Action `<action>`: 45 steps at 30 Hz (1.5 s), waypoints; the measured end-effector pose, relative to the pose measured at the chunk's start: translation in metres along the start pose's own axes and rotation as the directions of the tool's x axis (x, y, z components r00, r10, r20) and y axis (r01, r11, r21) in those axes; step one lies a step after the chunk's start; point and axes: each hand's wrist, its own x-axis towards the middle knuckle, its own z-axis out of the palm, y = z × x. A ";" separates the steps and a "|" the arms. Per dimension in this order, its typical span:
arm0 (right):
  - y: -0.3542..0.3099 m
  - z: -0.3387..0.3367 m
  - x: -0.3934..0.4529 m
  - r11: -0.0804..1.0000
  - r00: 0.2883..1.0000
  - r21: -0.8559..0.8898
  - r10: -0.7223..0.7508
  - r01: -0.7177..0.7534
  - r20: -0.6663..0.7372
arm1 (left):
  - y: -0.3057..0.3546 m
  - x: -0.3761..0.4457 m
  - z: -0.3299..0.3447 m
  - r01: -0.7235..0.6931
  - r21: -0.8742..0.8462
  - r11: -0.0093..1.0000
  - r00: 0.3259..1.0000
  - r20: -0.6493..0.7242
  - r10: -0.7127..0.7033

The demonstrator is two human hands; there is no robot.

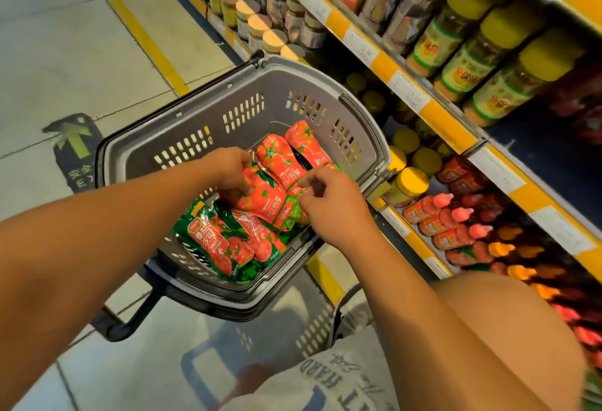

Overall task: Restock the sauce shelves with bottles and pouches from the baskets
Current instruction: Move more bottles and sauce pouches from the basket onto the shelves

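Both of my hands are down in a grey plastic shopping basket (247,101) standing on the tiled aisle floor, just beside the sauce shelves (433,110) that run along my right. My left hand (229,167) has its fingers curled down onto the upper edge of a red tomato ketchup pouch (257,195) lying in the middle of the pile, pinching it near its top. My right hand (329,202) hovers at the opposite side of the same cluster, thumb and forefinger drawn close together at the green lower edge of the red pouches; from here I cannot tell whether they actually grip a pouch or only touch it.

More red pouches (293,153) printed with tomatoes lean toward the far wall of the basket, while green-edged ketchup pouches (215,241) lie flat at the near end, closest to me. The basket's dark handle (130,319) hangs down at its near left corner.

On the lower shelf to the right, red squeeze bottles (446,221) with pink caps lie in a row, with yellow-lidded jars (410,182) just behind them. The shelf above holds tall jars with yellow-green lids (498,48) and white price tags (407,91) along its orange edge strip.
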 end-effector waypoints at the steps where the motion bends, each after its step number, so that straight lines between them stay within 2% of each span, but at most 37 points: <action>1: 0.000 -0.001 -0.001 1.000 1.000 0.004 0.000 0.000 0.002 | -0.004 -0.007 0.002 -0.005 -0.037 0.999 0.999 -0.048 0.003; 3: -0.002 -0.001 -0.002 1.000 1.000 0.012 0.010 -0.010 0.008 | -0.013 -0.020 0.006 -0.004 -0.114 0.994 0.995 -0.095 -0.007; 8: -0.006 0.006 -0.005 1.000 0.999 0.016 0.018 -0.019 0.040 | -0.019 -0.048 0.008 0.001 -0.229 0.974 1.000 -0.023 -0.006; 11: -0.006 0.004 -0.007 0.997 0.999 0.060 0.043 -0.045 0.032 | -0.018 -0.060 0.005 0.048 -0.397 0.916 0.998 -0.012 -0.058; 13: -0.004 -0.002 -0.008 0.991 0.996 0.102 0.087 -0.088 0.014 | -0.019 -0.070 0.003 0.118 -0.579 0.807 0.992 0.029 -0.125; 15: 0.001 -0.010 -0.008 0.974 0.986 0.152 0.164 -0.165 0.024 | -0.017 -0.084 0.002 0.144 -0.773 0.617 0.987 0.063 -0.150; 17: 0.006 -0.014 -0.006 0.943 0.965 0.206 0.258 -0.263 0.053 | -0.006 -0.099 -0.002 0.104 -0.902 0.419 0.991 0.056 -0.125; 19: 0.004 -0.017 -0.007 0.898 0.940 0.280 0.330 -0.341 0.086 | 0.016 -0.112 -0.009 0.029 -0.963 0.269 0.996 0.006 -0.085; 21: 0.001 -0.018 -0.007 0.858 0.933 0.367 0.339 -0.359 0.120 | 0.042 -0.123 -0.016 -0.055 -0.985 0.163 0.998 -0.060 -0.021; 24: -0.005 -0.020 -0.006 0.773 0.963 0.580 0.256 -0.256 0.084 | 0.080 -0.130 -0.020 -0.130 -0.989 0.073 0.989 -0.125 0.076; 27: -0.003 -0.032 -0.004 0.657 0.962 0.736 0.270 -0.160 -0.032 | 0.105 -0.126 -0.019 -0.188 -0.973 0.135 0.978 -0.172 0.121; 31: 0.008 -0.048 -0.004 0.624 0.915 0.774 0.367 -0.106 -0.170 | 0.106 -0.098 -0.022 -0.185 -0.936 0.298 0.980 -0.153 0.128; 32: 0.011 -0.052 -0.005 0.611 0.895 0.786 0.396 -0.092 -0.203 | 0.104 -0.085 -0.022 -0.182 -0.906 0.382 0.983 -0.162 0.084; 34: 0.016 -0.058 -0.004 0.587 0.865 0.806 0.439 -0.072 -0.242 | 0.099 -0.052 -0.021 -0.194 -0.756 0.626 0.971 -0.239 0.012; 36: 0.020 -0.065 -0.003 0.559 0.850 0.827 0.464 -0.064 -0.248 | 0.094 -0.019 -0.017 -0.213 -0.467 0.858 0.959 -0.266 0.094; 37: 0.021 -0.068 -0.003 0.543 0.847 0.837 0.472 -0.062 -0.244 | 0.094 -0.004 -0.014 -0.237 -0.289 0.927 0.958 -0.229 0.174; 38: 0.021 -0.070 -0.002 0.538 0.849 0.841 0.470 -0.061 -0.240 | 0.095 0.008 -0.011 -0.266 -0.118 0.957 0.955 -0.170 0.245; 40: 0.023 -0.073 -0.003 0.560 0.857 0.825 0.458 -0.071 -0.237 | 0.097 0.027 -0.003 -0.322 0.114 0.940 0.943 -0.046 0.329; 42: 0.026 -0.074 -0.004 0.589 0.864 0.804 0.443 -0.079 -0.240 | 0.100 0.039 0.007 -0.366 0.270 0.890 0.929 0.053 0.366; 45: 0.032 -0.077 -0.005 0.614 0.872 0.784 0.428 -0.089 -0.236 | 0.103 0.053 0.018 -0.400 0.445 0.801 0.910 0.090 0.405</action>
